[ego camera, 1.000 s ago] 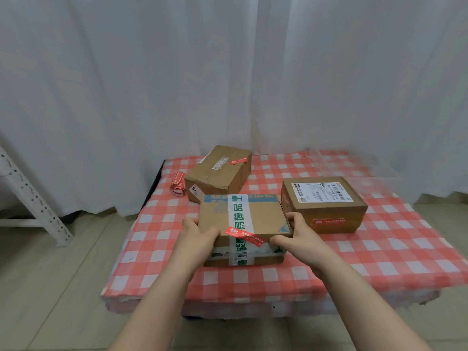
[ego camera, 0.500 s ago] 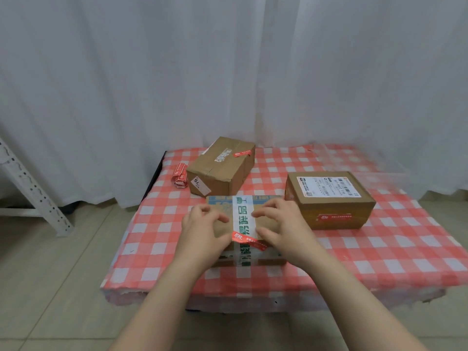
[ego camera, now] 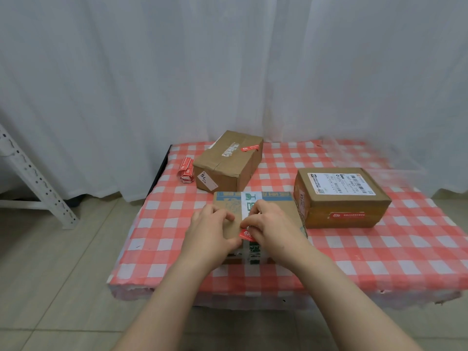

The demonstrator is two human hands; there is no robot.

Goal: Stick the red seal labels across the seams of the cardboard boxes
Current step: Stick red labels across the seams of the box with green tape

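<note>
The near cardboard box (ego camera: 285,211), wrapped with white tape printed in green, lies at the table's front. A red seal label (ego camera: 246,234) lies across its top front edge over the tape. My right hand (ego camera: 271,224) bends its fingertips down onto the label and pinches its upper end. Left of the tape, my left hand (ego camera: 210,226) rests on the box top, thumb tip touching the label's left end. A back box (ego camera: 228,165) carries a red label (ego camera: 249,148). The right box (ego camera: 342,198) has a red label (ego camera: 347,215) on its front.
A roll of red seal labels (ego camera: 186,169) lies at the table's back left, beside the back box. The low table has a red-and-white checked cloth (ego camera: 379,252). White curtains hang behind. A white metal rack leg (ego camera: 33,178) stands on the floor at left.
My hands left the sides of the near box and came together on its top. The right hand now covers most of the red label, and the left thumb sits beside it.
</note>
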